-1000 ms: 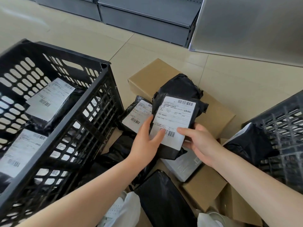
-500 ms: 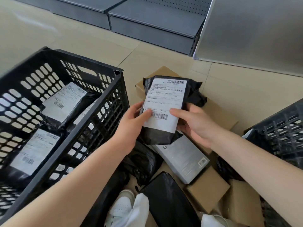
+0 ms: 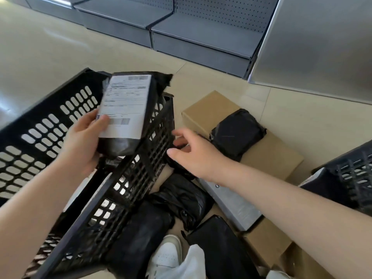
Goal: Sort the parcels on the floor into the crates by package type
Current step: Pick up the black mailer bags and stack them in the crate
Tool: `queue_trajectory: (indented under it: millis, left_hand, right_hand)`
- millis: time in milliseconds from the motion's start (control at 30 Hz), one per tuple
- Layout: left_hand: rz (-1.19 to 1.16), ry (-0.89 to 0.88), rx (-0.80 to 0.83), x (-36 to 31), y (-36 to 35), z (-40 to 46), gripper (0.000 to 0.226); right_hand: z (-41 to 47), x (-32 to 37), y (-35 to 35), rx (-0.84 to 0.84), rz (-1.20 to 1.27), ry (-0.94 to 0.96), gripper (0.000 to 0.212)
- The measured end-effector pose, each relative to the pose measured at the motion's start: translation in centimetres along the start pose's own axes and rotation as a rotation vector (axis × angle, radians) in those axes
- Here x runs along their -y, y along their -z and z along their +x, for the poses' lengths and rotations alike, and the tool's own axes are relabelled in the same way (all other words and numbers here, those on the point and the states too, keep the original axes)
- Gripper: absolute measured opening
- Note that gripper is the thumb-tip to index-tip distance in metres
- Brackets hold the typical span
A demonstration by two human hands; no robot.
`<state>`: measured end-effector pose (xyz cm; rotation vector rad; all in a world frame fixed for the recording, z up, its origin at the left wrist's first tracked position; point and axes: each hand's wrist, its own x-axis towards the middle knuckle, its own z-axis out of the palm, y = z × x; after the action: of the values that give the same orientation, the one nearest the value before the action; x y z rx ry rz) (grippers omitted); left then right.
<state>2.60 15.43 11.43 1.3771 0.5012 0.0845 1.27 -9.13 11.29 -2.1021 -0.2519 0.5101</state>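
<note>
While the left hand [image 3: 80,141] is gripping the black labelled poly bag [image 3: 128,109] by its lower left corner, thumb pressing on the white label and fingers curling behind, the bag is hanging over the near wall of the left crate [image 3: 128,178], most of it rising above and away from the grip. Judging from the task, this bag is heading into that crate, where other label-bearing bags seem to be lying below the grip, though blur is hiding much of them. Doing it well is mostly a matter of carrying the bag fully past the rim before letting go, since one corner hold is leaving the soft parcel free to swing and catch on the lattice. Off to the right of the grip, the right hand [image 3: 193,156] is reaching with fingers spread and holding nothing, hovering over the floor pile: another black bag [image 3: 235,133] sitting on a brown carton [image 3: 205,109], more black bags [image 3: 181,200] nearer the person, a grey box [image 3: 231,206], and a second crate [image 3: 358,174] at the far right edge.
</note>
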Motion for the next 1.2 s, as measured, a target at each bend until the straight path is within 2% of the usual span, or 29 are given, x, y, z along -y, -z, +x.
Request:
queue_trajectory:
  millis: [167, 433, 533, 733, 1000, 1100, 1200]
  left_hand:
    - [-0.013, 0.085, -0.125, 0.9, 5.5, 1.7, 0.032]
    - [0.071, 0.247, -0.196, 4.0, 10.5, 2.4, 0.018]
    - [0.166, 0.3, -0.15, 4.8, 11.6, 2.7, 0.021]
    - [0.403, 0.478, -0.094, 5.9, 13.7, 3.0, 0.032]
    - [0.741, 0.68, 0.087, 6.4, 15.7, 2.6, 0.019]
    - [0.833, 0.698, 0.172, 7.4, 15.3, 2.8, 0.016]
    - [0.898, 0.646, 0.216, 8.6, 15.0, 3.4, 0.016]
  right_hand:
    - [2.6, 2.0, -4.2, 0.051, -0.214, 0.196, 0.059]
    - [5.4, 1.7, -9.5, 0.026, -0.631, 0.23, 0.076]
    - [5.2, 1.2, -10.4, -0.029, -0.752, 0.256, 0.082]
    - [5.0, 0.9, -10.7, -0.034, -0.775, 0.262, 0.082]
    - [5.0, 1.1, -11.0, -0.036, -0.773, 0.254, 0.081]
    - [5.0, 1.0, -11.0, -0.039, -0.786, 0.256, 0.081]
    - [5.0, 0.9, -11.0, -0.047, -0.79, 0.259, 0.081]
